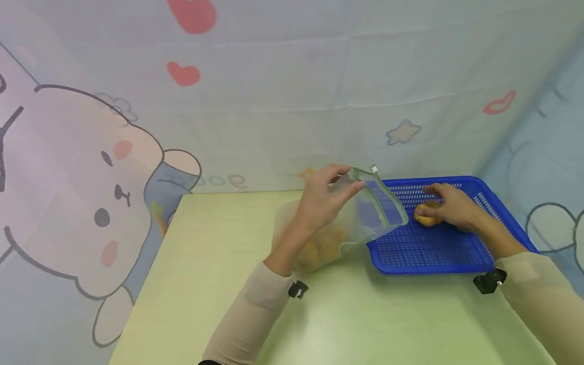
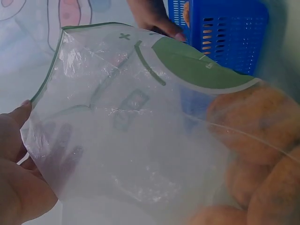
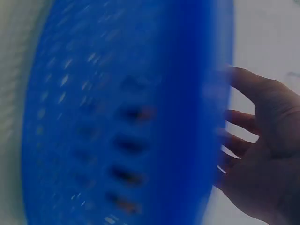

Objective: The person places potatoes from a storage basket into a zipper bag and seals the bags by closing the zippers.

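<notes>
My left hand (image 1: 321, 200) pinches the rim of a clear zip bag (image 1: 374, 203) with a green edge, thumb on one side of the film. The bag lies tilted, its mouth gaping toward the basket. Several lumpy orange-brown potatoes (image 2: 258, 126) show through its lower part. Inside the blue basket (image 1: 424, 269), my right hand (image 1: 453, 205) has thumb and fingers around a yellow-brown potato (image 1: 426, 218). Beneath that hand another brownish piece is mostly hidden. In the right wrist view the basket wall blocks the fingertips and the potato.
The basket stands at the right of a pale yellow table (image 1: 219, 243), beside the bag. Behind the table hangs a printed cloth (image 1: 292, 76) with hearts and a cartoon animal; more cloth hangs at both sides.
</notes>
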{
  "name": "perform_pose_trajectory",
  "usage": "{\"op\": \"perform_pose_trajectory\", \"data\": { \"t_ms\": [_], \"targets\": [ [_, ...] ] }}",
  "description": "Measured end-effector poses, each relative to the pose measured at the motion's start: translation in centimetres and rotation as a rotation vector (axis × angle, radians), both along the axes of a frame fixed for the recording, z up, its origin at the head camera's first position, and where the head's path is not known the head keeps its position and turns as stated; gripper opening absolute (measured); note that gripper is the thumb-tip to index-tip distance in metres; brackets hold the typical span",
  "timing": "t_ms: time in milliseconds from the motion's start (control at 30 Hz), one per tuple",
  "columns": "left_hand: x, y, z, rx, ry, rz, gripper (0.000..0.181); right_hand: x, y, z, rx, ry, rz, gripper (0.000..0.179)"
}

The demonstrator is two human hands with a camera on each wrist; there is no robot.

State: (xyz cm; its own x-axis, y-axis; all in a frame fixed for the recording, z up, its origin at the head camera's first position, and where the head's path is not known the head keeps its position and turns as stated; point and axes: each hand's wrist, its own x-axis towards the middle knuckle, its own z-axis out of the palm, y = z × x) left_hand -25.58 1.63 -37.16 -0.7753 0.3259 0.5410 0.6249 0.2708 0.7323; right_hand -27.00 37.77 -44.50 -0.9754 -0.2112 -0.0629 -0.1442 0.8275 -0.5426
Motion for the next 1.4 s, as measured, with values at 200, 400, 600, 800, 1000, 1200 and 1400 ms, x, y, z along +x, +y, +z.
{"op": "perform_pose_trajectory", "data": {
  "t_ms": [200,400,600,800,1000,1200,1400],
  "targets": [
    [0.2,0.4,0.0,-0.029,-0.004,-0.008,0.036,-0.9,1.5,-2.8,0.166,0.025,0.059,0.075],
    [0.6,0.8,0.1,-0.041,-0.025,-0.012,0.041,-0.6,2.1,-3.6,0.255,0.054,0.054,0.066],
    [0.8,0.9,0.3,-0.061,-0.024,-0.023,0.044,0.1,1.4,-0.9,0.050,0.051,0.044,0.069],
    [1.0,0.8,0.4,-0.110,-0.014,-0.006,0.044,2.0,-1.3,5.7,-0.203,0.069,0.013,0.058],
    [1.0,0.6,0.4,-0.128,-0.024,0.003,0.045,5.0,-4.5,9.5,-0.435,0.112,0.087,0.040],
    [1.0,0.5,0.4,-0.128,-0.037,0.001,0.045,6.1,-7.1,9.6,-0.453,0.076,0.155,0.039],
    [1.1,0.3,0.5,-0.130,-0.027,-0.004,0.044,6.0,-8.5,8.7,-0.460,0.012,0.136,0.041]
  ]
}}
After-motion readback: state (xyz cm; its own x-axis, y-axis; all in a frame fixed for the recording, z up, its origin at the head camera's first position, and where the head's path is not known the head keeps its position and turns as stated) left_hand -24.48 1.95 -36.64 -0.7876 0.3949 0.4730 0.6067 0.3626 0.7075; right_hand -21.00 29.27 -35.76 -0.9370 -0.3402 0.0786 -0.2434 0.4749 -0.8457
